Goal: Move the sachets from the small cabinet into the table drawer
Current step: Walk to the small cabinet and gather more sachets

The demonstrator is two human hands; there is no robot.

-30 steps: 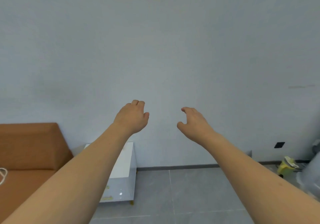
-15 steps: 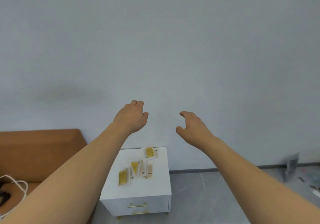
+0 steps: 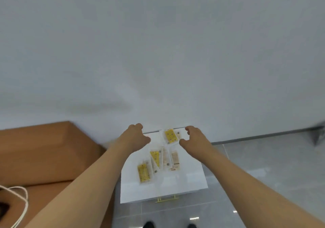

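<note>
Since motion blur softens everything, sachet print is unreadable, and the small cabinet [image 3: 175, 183] shows only its white top and a gold handle [image 3: 166, 199] at the front edge. Sachets all lie on that top: one yellow sachet [image 3: 170, 136] at the back between the hands, two more yellow ones [image 3: 144, 173] and pale ones [image 3: 175, 159] mid-top. Left hand [image 3: 134, 138] and right hand [image 3: 193, 139] hover with loosely curled fingers, holding nothing.

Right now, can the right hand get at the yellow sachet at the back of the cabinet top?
Probably yes. The right hand hovers just beside the yellow sachet on the white cabinet, holding nothing, and nothing lies between them.
</note>
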